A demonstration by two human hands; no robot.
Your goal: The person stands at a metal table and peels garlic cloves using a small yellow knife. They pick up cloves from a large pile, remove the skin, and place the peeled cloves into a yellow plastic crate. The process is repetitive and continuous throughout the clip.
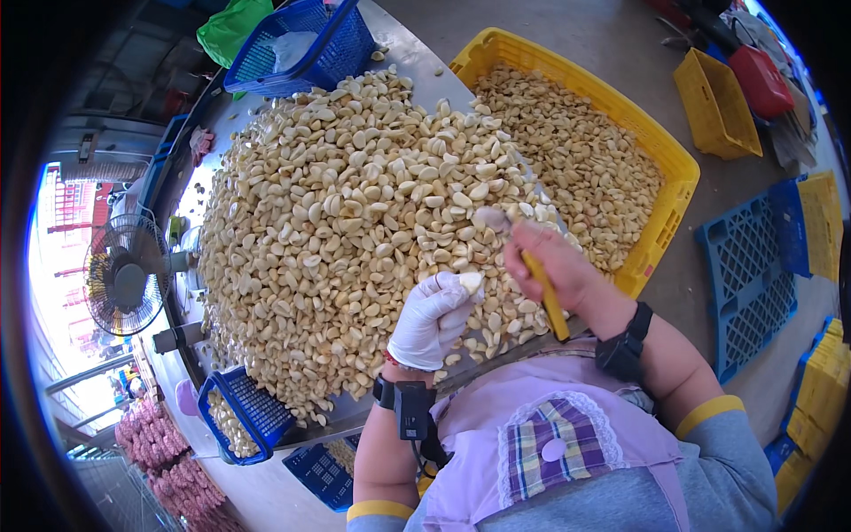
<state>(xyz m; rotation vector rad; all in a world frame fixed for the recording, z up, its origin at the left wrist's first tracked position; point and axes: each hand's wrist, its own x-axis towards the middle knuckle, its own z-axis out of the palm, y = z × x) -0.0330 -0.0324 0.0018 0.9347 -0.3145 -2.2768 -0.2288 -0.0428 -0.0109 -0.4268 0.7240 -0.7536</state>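
Note:
My left hand (431,320), in a thin white glove, pinches a peeled garlic clove (471,283) between thumb and fingertips. My right hand (548,263) is bare over most of its back and grips a tool by its yellow handle (545,296). The tool's working end is hidden or blurred, so I cannot tell its shape. A pale blurred patch shows at the fingertips of that hand. Beneath both hands spreads a large heap of peeled garlic cloves (332,219) on a metal table (449,73).
A yellow crate (671,193) full of cloves adjoins the table's right side. Blue baskets stand at the far edge (346,46) and near left corner (266,405). A fan (126,279) is on the left. A blue pallet (751,286) and yellow crate (718,106) are to the right.

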